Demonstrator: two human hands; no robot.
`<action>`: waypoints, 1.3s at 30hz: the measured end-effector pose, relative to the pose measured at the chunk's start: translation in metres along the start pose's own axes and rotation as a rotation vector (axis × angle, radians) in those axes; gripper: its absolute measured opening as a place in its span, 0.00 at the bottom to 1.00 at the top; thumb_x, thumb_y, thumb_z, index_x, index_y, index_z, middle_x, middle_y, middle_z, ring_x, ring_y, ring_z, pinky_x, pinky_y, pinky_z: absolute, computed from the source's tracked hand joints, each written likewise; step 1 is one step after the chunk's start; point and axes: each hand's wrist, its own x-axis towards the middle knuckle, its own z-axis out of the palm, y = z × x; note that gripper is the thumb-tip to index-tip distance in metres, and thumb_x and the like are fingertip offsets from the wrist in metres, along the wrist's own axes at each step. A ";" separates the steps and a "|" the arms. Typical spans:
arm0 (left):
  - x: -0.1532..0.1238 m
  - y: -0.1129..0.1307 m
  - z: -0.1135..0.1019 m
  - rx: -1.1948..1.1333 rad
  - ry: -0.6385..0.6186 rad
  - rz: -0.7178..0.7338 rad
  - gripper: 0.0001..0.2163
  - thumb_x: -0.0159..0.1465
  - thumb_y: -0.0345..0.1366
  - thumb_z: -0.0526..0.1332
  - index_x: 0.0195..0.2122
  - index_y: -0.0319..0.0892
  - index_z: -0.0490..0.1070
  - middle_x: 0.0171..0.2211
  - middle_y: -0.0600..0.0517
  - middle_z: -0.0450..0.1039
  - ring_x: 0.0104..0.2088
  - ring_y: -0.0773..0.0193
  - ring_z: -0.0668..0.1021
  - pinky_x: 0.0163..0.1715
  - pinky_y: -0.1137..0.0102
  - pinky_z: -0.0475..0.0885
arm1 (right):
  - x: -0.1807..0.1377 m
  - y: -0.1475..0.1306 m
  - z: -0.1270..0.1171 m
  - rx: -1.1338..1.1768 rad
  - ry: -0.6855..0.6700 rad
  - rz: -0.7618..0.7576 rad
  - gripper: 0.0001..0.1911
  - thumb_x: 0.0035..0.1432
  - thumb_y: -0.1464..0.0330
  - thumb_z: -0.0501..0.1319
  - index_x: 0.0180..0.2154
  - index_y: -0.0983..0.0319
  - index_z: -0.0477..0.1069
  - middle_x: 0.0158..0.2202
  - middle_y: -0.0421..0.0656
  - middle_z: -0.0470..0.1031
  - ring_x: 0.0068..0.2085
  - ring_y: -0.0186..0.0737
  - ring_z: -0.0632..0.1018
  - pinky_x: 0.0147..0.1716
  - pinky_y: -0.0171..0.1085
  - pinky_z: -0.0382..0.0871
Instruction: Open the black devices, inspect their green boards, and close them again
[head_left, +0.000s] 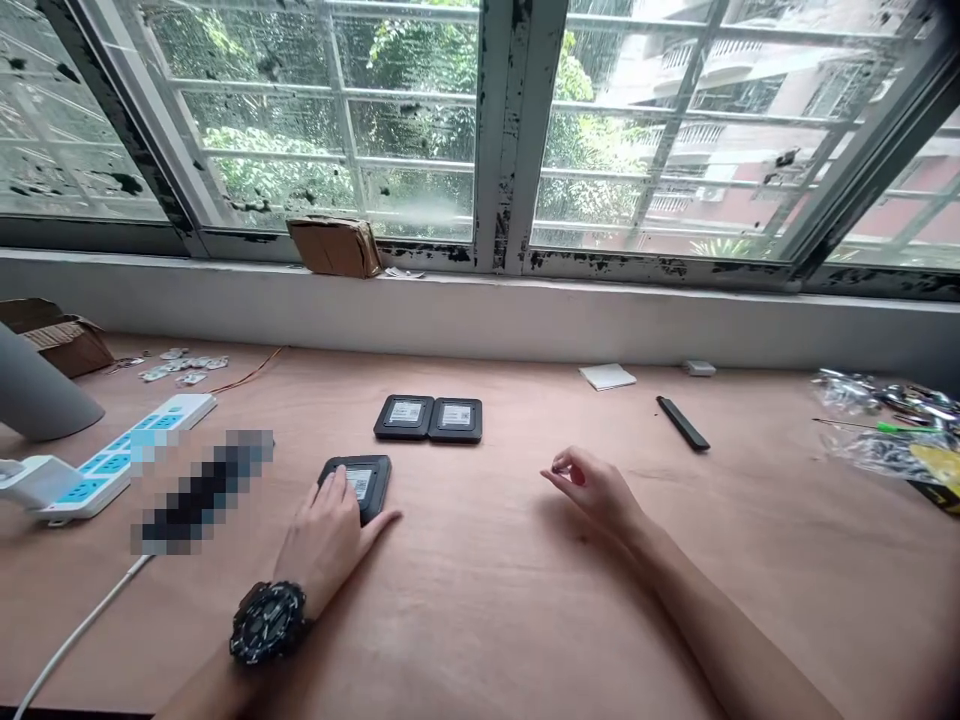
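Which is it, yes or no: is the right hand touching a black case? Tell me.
No, the left hand touches one black case, while the right hand is apart from all three.

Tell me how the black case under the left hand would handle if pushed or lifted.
The black case under the left hand looks stiff, given its straight edges. Lying flat and low on the table, it would probably slide rather than roll or tip. Being thin, it may be fairly light.
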 end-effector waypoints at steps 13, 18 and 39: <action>0.131 -0.011 0.061 -0.301 -0.406 0.257 0.34 0.67 0.64 0.52 0.71 0.58 0.54 0.73 0.46 0.47 0.71 0.36 0.53 0.64 0.44 0.57 | -0.001 0.006 0.006 0.002 -0.033 -0.001 0.13 0.66 0.55 0.61 0.36 0.57 0.71 0.29 0.39 0.77 0.26 0.37 0.74 0.28 0.35 0.64; 0.122 0.005 0.060 -0.322 -0.412 0.251 0.31 0.68 0.65 0.50 0.70 0.62 0.56 0.73 0.49 0.49 0.70 0.36 0.56 0.64 0.42 0.56 | -0.001 0.005 0.006 -0.009 -0.054 -0.006 0.13 0.66 0.55 0.61 0.36 0.57 0.71 0.30 0.39 0.78 0.26 0.37 0.74 0.28 0.35 0.64; 0.039 -0.051 0.046 -0.132 -0.204 0.078 0.38 0.65 0.66 0.54 0.70 0.49 0.59 0.69 0.43 0.58 0.69 0.41 0.61 0.66 0.43 0.50 | 0.000 0.010 -0.012 -0.085 -0.238 -0.034 0.15 0.70 0.57 0.55 0.44 0.52 0.80 0.46 0.42 0.80 0.37 0.41 0.82 0.37 0.37 0.73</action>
